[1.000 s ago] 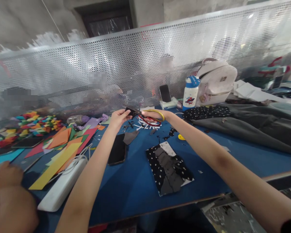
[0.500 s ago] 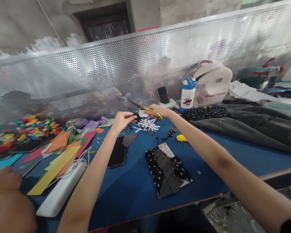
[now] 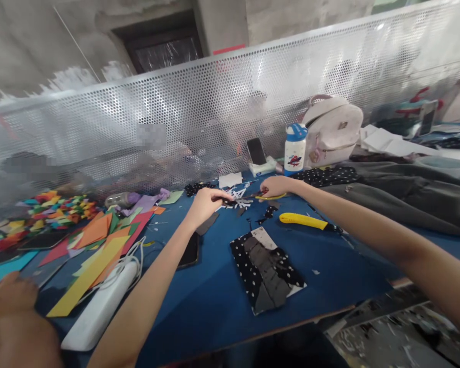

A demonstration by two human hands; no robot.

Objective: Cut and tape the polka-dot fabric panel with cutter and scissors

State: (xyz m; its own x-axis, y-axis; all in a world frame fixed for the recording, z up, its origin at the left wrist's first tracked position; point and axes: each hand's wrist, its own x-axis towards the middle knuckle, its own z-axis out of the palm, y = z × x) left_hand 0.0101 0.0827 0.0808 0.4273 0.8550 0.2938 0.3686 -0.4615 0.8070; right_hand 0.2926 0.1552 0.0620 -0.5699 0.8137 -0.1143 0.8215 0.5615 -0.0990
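Note:
My right hand grips yellow-handled scissors low over the blue table, near a pile of white paper strips. My left hand pinches a small dark scrap just left of the blades. In front of both hands lies a black polka-dot fabric card with grey pieces on it. A yellow utility knife rests under my right forearm.
Coloured paper sheets and a white power strip lie at the left, a dark phone beside my left arm. A bottle, a backpack and grey cloth are at the right. Another person's hand is at the lower left.
Both hands have dropped from mid-air toward the table with the scissors and scrap. My right arm has swung right, uncovering the yellow knife.

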